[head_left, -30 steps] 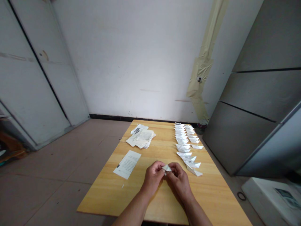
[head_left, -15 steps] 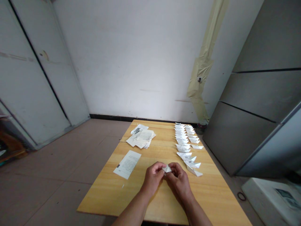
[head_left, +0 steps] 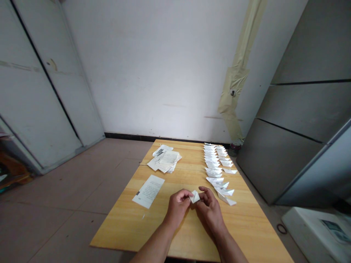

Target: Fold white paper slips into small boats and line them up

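Observation:
A small folded piece of white paper [head_left: 195, 197] is held up in front of me over the wooden table [head_left: 192, 233]. My left hand [head_left: 178, 206] pinches its left edge between thumb and fingers. At its right edge is my right hand [head_left: 208, 207], the thumb and a finger on the paper while the index finger is raised off it. Just beyond my right hand, folded paper boats [head_left: 226, 197] lie close together.
Several more paper boats [head_left: 211, 157] stand in rows along the table's right side. A loose stack of printed sheets [head_left: 167, 160] lies at the back left, with a single printed sheet [head_left: 148, 191] nearer. A white box [head_left: 315, 233] stands on the floor at the right.
The folded paper now shows more of its face, turned up as a diamond between my hands. My right index finger has lifted away from it; my left hand has hardly moved.

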Motion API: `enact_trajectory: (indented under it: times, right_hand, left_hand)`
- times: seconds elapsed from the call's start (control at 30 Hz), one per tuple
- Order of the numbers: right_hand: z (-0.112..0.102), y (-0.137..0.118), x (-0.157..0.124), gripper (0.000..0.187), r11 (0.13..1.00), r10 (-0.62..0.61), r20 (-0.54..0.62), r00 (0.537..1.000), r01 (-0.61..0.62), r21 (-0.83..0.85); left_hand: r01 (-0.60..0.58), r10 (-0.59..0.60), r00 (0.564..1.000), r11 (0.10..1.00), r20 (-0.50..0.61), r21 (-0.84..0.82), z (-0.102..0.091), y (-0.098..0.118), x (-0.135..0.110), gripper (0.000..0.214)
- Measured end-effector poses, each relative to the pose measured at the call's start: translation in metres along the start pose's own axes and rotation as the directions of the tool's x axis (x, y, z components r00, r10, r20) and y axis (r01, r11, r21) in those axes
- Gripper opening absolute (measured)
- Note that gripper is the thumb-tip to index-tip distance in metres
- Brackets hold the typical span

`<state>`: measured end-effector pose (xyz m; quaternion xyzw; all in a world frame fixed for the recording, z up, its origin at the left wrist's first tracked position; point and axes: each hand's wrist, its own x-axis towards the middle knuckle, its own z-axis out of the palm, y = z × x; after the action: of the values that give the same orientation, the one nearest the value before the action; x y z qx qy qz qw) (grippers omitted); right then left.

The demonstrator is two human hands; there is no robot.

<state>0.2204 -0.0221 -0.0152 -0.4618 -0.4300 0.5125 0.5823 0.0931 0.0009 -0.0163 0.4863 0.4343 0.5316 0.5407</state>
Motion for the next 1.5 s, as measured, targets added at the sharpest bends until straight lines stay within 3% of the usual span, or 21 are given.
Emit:
enact_trajectory:
  times: [0.23,0.43,0.53,0.63,0.8,0.93,1.17,1.5]
  right_hand:
    - [-0.003,0.000,0.001,0.027,0.998,-0.016,0.061,0.998,0.020,-0.063]
    - [-0.008,0.010,0.005,0.033,0.981,-0.068,0.038,0.997,0.074,-0.180]
    - [-0.008,0.008,0.005,0.034,0.976,-0.067,0.042,0.997,0.074,-0.203]
    - [-0.008,0.007,0.004,0.033,0.975,-0.078,0.035,0.996,0.083,-0.207]
    - [-0.007,0.004,0.003,0.028,0.972,-0.079,0.023,0.997,0.083,-0.221]
    - [-0.008,0.001,0.003,0.023,0.938,-0.162,0.017,0.987,0.160,-0.307]
    - [-0.008,0.000,0.004,0.021,0.933,-0.167,0.018,0.986,0.164,-0.321]
    - [-0.010,0.001,0.006,0.030,0.986,-0.074,-0.012,0.997,0.071,-0.151]
  left_hand:
    - [0.007,-0.007,1.000,1.000,-0.019,0.007,0.002,0.000,-0.002,0.009]
    - [-0.036,0.037,0.999,0.999,0.023,-0.040,0.000,-0.002,-0.002,0.015]
    - [-0.052,0.052,0.999,0.998,0.010,0.027,-0.001,-0.010,0.001,0.025]
    - [-0.121,0.117,0.992,0.985,0.040,0.126,-0.003,-0.015,0.003,0.018]
    - [-0.195,0.192,0.981,0.960,0.032,0.201,-0.005,-0.010,0.002,0.013]
    - [-0.234,0.231,0.972,0.947,0.038,0.222,-0.005,-0.005,0.000,0.012]
    - [-0.176,0.172,0.984,0.958,0.038,0.228,-0.004,-0.004,0.000,0.012]
    - [-0.079,0.079,0.997,0.992,0.006,0.098,-0.007,-0.007,0.002,0.018]
